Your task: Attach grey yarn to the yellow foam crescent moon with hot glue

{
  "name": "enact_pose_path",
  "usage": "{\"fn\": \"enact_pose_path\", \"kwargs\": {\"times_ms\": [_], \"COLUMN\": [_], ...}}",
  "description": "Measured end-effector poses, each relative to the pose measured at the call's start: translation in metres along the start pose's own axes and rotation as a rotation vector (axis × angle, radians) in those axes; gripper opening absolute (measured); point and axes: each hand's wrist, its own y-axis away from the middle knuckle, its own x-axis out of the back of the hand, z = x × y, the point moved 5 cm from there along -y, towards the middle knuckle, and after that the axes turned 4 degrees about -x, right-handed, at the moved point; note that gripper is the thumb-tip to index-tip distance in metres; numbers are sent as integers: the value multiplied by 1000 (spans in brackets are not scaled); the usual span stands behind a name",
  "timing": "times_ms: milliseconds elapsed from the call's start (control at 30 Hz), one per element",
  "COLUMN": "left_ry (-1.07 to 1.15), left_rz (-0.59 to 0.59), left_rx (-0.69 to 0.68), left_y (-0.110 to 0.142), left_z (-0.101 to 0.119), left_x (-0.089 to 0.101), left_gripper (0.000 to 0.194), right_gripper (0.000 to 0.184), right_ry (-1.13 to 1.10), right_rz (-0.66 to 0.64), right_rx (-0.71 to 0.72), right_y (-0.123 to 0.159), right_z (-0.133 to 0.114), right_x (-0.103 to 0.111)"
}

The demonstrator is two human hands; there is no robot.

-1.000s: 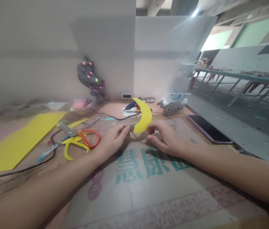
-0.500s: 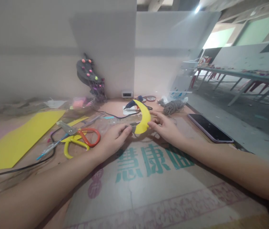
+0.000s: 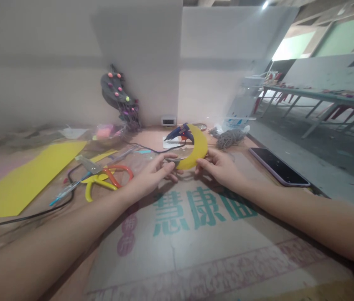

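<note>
The left hand (image 3: 159, 172) pinches the lower end of the yellow crescent (image 3: 201, 145); the right hand (image 3: 218, 166), apart from it, pinches the outer curve. The crescent's long axis bows upward between them, its free tip before the glue gun (image 3: 174, 133).

Printed sheet (image 3: 214, 246): large green characters (image 3: 206, 205) "慧康", third partly covered by forearm (image 3: 277, 205); magenta roundels (image 3: 126, 244), lettering illegible.
</note>
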Motion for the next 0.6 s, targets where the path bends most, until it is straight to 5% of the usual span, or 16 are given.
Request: {"fn": "enact_pose_path", "kwargs": {"times_ms": [400,600], "left_ry": [-309,-386], "left_rz": [83,115], "left_rx": [29,-22], "left_y": [-2,-2], "left_z": [4,5], "left_x": [8,12], "left_gripper": [35,40], "right_gripper": [20,21], "right_ry": [-9,83], "right_rz": [-48,-46], "right_rx": [-23,14], "right_y": [1,-11], "right_z": [-2,-8], "right_x": [-2,15]}}
